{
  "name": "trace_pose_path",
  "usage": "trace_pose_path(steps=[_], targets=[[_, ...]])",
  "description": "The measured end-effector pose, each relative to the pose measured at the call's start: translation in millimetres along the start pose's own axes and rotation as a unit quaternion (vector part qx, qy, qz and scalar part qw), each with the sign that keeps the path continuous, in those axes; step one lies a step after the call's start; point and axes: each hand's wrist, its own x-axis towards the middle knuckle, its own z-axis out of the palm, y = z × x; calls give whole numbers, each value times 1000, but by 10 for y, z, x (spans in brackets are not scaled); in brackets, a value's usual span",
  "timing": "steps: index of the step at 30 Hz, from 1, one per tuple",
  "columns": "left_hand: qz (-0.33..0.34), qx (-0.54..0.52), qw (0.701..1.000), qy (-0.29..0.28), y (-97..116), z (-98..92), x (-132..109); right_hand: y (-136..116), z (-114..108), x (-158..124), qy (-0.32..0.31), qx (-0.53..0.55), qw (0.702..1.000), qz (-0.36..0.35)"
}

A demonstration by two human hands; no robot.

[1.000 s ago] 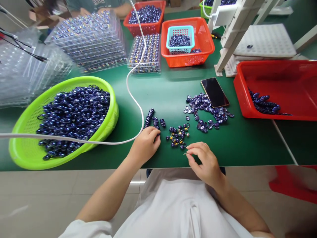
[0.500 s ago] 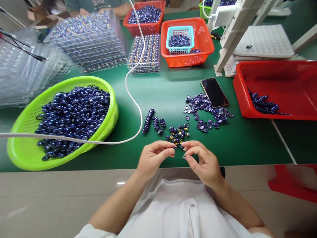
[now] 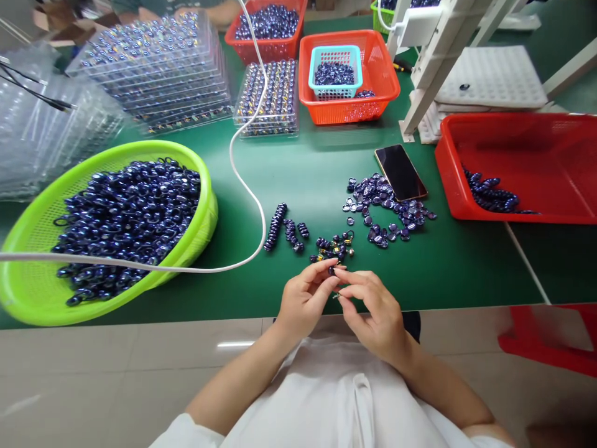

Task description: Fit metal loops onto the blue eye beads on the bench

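My left hand (image 3: 308, 298) is closed, its thumb and fingertips pinching a small dark-blue glossy piece (image 3: 331, 270). Fingers of my right hand (image 3: 373, 308) meet it at the same spot, and between my right thumb and finger sits a tiny metallic part (image 3: 336, 296), too small to name. Just beyond the fingertips lies a little heap of dark-blue pieces with gold-coloured parts (image 3: 333, 247). To its left are rows of stacked dark-blue rings (image 3: 276, 227). Loose flat dark-blue caps (image 3: 373, 193) are scattered to the right, beside a phone (image 3: 401, 172).
A green basket (image 3: 209, 211) full of dark-blue ring-like pieces stands at left, crossed by a white cable (image 3: 247, 180). Clear trays (image 3: 186, 93) are stacked behind. Red baskets (image 3: 382, 102) stand at the back, a red bin (image 3: 527, 146) at right. Another person's forearms show at the far edge.
My hands have come together, the left moving right and the right moving slightly left. A dark-blue piece now shows between the fingertips. The whole view has shifted a little.
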Motion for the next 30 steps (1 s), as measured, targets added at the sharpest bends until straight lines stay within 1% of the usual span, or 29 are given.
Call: trace_pose_path(steps=[3, 7, 9, 11, 13, 15, 17, 19, 21, 24, 27, 30], targets=[[-13, -18, 1000, -7, -7, -17, 19, -8, -26, 20, -7, 21, 1000, 7], [-48, -62, 997, -4, -27, -21, 50, -26, -103, 78, 10, 66, 995, 79], [-68, -72, 995, -1, -34, -8, 56, -45, -129, 93, 15, 80, 991, 101], [-78, -70, 994, 3, -35, 12, 53, -68, -133, 93, 12, 94, 991, 94], [-76, -57, 995, 8, -35, 32, 43, -87, -119, 80, 3, 103, 992, 70], [-60, -36, 998, 10, -45, 43, 33, -95, -97, 63, -6, 99, 994, 46], [-26, -1, 1000, 5, -72, 42, 26, -88, -80, 52, -10, 76, 997, 33], [20, 55, 998, -8, -115, 28, 26, -71, -73, 47, -12, 47, 998, 33], [66, 122, 990, -20, -160, 8, 31, -48, -73, 43, -16, 22, 999, 35], [100, 191, 976, -41, -190, -17, 35, -13, -78, 32, -19, -5, 999, 34], [84, 179, 976, -89, -153, -37, 29, 7, -85, 23, -13, -23, 999, 34], [28, 117, 984, -131, -82, -61, 30, 4, -107, 31, -12, -11, 999, 38]])
